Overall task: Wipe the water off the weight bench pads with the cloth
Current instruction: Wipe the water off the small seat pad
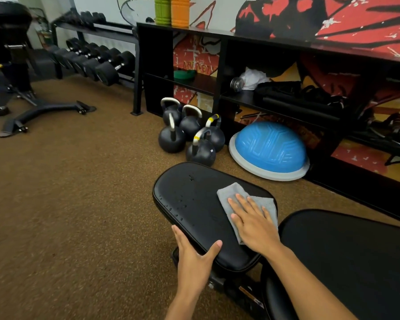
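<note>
The grey cloth (247,204) lies flat on the right half of the seat pad (194,204), which I take as the landmark. The right hand (252,222) presses it down with straight, spread fingers. The cloth looks thin, soft and light, so it probably folds and bunches easily; I think a flat palm on its middle holds it better than a pinch at a corner. The pad seems smooth and firm, and slippery where wet. Water drops remain on the left half of the pad and near its far end. The left hand (194,255) steadies the near left edge of the pad, thumb on top; the fingers reach along the side.

I count one cloth and two pads: the second pad, the back pad (346,262), is right of the seat pad. Beyond the seat pad stand five kettlebells (189,135) and one blue balance dome (269,148).
</note>
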The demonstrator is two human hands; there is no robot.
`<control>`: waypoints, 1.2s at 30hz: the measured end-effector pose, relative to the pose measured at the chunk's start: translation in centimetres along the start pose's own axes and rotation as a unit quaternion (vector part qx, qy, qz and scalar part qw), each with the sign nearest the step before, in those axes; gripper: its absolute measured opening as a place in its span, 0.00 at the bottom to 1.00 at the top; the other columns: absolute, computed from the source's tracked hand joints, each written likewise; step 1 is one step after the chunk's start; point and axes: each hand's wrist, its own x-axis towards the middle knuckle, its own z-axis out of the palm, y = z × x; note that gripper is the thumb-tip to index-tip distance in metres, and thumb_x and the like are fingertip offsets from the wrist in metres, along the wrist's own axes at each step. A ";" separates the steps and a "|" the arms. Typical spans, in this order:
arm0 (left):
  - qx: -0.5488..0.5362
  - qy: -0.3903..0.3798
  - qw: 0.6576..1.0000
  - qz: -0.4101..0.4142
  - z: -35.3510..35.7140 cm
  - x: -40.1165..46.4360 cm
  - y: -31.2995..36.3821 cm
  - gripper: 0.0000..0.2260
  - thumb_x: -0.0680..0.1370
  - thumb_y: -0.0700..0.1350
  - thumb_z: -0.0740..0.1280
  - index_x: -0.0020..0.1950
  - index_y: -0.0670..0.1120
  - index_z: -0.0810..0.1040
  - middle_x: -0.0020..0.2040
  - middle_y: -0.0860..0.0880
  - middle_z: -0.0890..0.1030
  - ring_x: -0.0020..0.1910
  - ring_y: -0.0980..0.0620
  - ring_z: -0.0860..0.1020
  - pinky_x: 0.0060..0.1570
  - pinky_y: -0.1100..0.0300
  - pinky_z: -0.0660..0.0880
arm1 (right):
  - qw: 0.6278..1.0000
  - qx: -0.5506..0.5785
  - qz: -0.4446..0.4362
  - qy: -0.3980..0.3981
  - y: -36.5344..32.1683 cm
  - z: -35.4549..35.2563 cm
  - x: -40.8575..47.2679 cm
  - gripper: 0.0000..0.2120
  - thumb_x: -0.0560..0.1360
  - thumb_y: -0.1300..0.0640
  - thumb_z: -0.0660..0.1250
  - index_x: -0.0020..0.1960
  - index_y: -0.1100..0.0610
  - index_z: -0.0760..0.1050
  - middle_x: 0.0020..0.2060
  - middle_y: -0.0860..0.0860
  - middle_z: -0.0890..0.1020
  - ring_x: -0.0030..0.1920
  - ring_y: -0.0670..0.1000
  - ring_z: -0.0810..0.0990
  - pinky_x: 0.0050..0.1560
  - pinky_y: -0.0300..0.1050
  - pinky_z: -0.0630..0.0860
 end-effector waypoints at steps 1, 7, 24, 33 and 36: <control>-0.002 -0.001 1.000 -0.003 0.0 0.0 0.0 0.55 0.67 0.61 0.72 0.73 0.53 0.29 0.77 0.56 0.38 0.76 0.54 0.47 0.72 0.54 0.57 | 1.000 -0.001 0.011 0.001 0.3 -0.1 0.3 0.23 0.82 0.45 0.43 0.76 0.40 0.44 0.76 0.40 0.43 0.76 0.46 0.40 0.74 0.53 0.40; 0.016 0.005 1.000 -0.007 0.1 0.2 -0.3 0.55 0.67 0.61 0.72 0.73 0.54 0.28 0.77 0.56 0.39 0.76 0.52 0.52 0.68 0.53 0.62 | 0.999 -0.001 0.052 0.005 0.8 -1.0 4.0 0.25 0.81 0.43 0.42 0.77 0.43 0.44 0.77 0.43 0.44 0.77 0.49 0.40 0.74 0.56 0.39; 0.046 0.010 0.999 -0.023 0.2 0.7 -0.9 0.56 0.67 0.63 0.71 0.73 0.55 0.28 0.78 0.56 0.44 0.75 0.51 0.58 0.68 0.55 0.62 | 1.000 0.026 0.004 -0.008 -5.1 -0.9 11.5 0.24 0.82 0.47 0.43 0.77 0.48 0.47 0.78 0.46 0.47 0.77 0.51 0.42 0.75 0.56 0.40; 0.069 0.006 0.997 -0.029 0.1 0.9 -1.0 0.56 0.67 0.65 0.70 0.72 0.54 0.26 0.78 0.55 0.41 0.75 0.50 0.57 0.67 0.53 0.65 | 0.997 0.025 -0.070 -0.011 -9.8 0.3 11.8 0.23 0.83 0.51 0.43 0.77 0.50 0.48 0.78 0.47 0.48 0.77 0.51 0.43 0.74 0.56 0.40; 0.077 0.005 0.997 -0.027 0.1 0.9 -0.9 0.56 0.66 0.66 0.69 0.72 0.53 0.27 0.78 0.54 0.42 0.75 0.50 0.58 0.66 0.52 0.65 | 0.995 0.030 -0.098 -0.013 -10.6 0.6 11.1 0.23 0.83 0.51 0.43 0.77 0.50 0.49 0.77 0.46 0.48 0.77 0.51 0.43 0.74 0.55 0.40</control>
